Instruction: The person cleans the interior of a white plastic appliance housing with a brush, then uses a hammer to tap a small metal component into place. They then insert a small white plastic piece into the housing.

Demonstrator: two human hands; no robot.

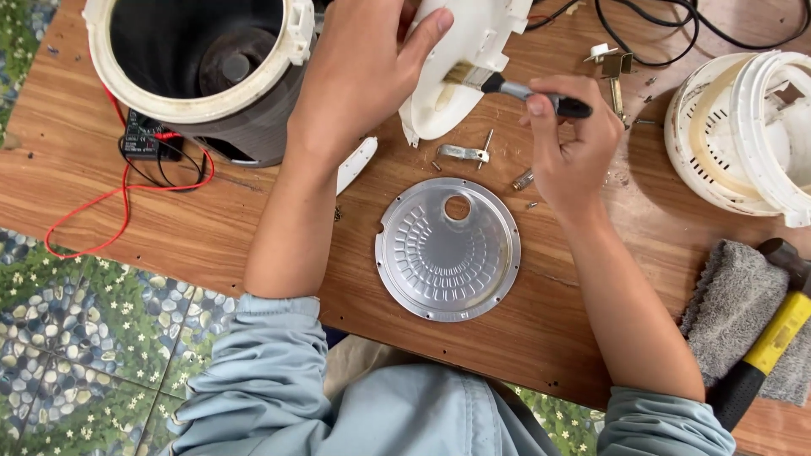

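My left hand (359, 72) grips a white plastic lid part (460, 63) and holds it tilted above the wooden table (211, 228). My right hand (570, 135) holds a small paintbrush (507, 84) by its dark handle, with the bristles touching the inner face of the white part. Below the hands a round embossed metal plate (448, 249) with a hole near its top lies flat on the table.
An open cooker body (198, 72) with red and black wires (127, 194) stands at the top left. White ring parts (743, 135) sit at the right, a grey cloth (735, 312) and a yellow-handled hammer (773, 342) below them. Screws and a metal clip (463, 153) lie near the plate.
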